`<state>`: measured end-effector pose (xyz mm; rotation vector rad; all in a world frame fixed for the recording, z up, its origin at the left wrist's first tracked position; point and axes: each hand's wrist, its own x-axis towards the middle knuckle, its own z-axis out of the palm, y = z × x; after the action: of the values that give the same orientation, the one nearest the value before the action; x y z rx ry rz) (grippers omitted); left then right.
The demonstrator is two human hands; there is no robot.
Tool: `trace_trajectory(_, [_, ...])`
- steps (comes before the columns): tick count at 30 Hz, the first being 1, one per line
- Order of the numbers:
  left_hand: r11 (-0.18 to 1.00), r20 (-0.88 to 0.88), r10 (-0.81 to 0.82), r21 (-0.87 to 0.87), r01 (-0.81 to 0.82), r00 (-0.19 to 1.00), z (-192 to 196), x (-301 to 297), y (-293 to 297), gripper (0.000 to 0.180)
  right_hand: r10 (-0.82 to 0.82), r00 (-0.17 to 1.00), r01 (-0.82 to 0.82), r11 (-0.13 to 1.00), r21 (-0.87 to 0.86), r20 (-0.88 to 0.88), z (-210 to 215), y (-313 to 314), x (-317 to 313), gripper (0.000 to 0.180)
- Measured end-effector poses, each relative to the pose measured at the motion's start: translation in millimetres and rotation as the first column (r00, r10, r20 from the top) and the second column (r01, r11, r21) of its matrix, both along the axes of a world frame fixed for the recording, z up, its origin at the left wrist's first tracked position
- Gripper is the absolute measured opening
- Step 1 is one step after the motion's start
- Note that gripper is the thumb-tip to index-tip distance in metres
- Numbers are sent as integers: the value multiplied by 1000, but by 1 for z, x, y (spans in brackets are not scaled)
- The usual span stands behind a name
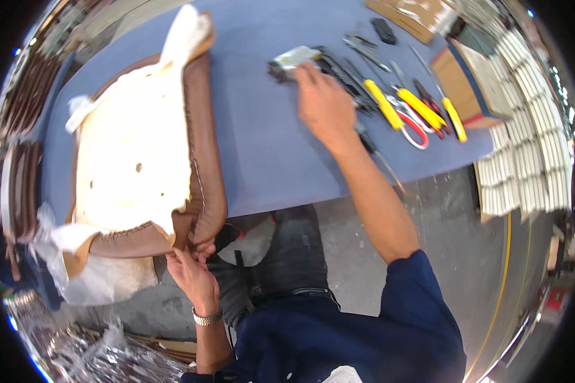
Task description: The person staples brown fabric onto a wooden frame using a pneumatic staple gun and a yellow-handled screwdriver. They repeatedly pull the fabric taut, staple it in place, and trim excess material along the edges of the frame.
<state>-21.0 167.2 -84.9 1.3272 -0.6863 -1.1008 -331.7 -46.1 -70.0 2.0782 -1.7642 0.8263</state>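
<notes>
left hand [190, 267]: fingers pinched on the near corner of the brown leather seat cover [206, 159], right at the table's front edge
right hand [322, 102]: stretched across the blue table [262, 147], fingers curled down onto a metal stapler-like tool [292, 59]; how firm the grip is can't be told
tools: yellow-handled pliers [384, 103] just beside it
tip: probably best to keep that corner pinched taut so the cover on the white foam [134, 159] won't slip, and grab the tool by its body

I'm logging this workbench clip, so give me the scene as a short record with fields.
Surface: blue table
Left hand: pinches near corner of brown seat cover, at the table edge
Right hand: reaching to metal tool
Beside it: row of yellow-handled tools, red-handled scissors
Wrist: metal watch, left
</notes>
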Motion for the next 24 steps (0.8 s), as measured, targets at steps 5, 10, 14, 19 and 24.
trace_trajectory(5, [839, 888, -219, -39, 543, 403, 63, -10, 6, 35, 62, 961, -90, 992, 92, 270, 27, 13, -50, 29])
trace_trajectory(10, [717, 997, 40, 20, 696, -70, 111, 1, -64, 63, -271, 963, 257, 921, 291, 6, 35, 48, -135, 38])
trace_trajectory(14, [578, 974, -220, 86, 811, 54, 101, 17, -133, 36, -236, 970, 214, 942, 260, 54, 18, 52, -136, 43])
trace_trajectory(19, [496, 945, -256, -53, 867, 204, 82, 12, -177, 26, -311, 950, 270, 865, 422, 29, 52, 61, -143, 49])
trace_trajectory(24, [540, 918, -222, -164, 826, 327, 65, 4, -187, 34, 15, 257, 61, 998, -32, 966, 80, 109, -127, 34])
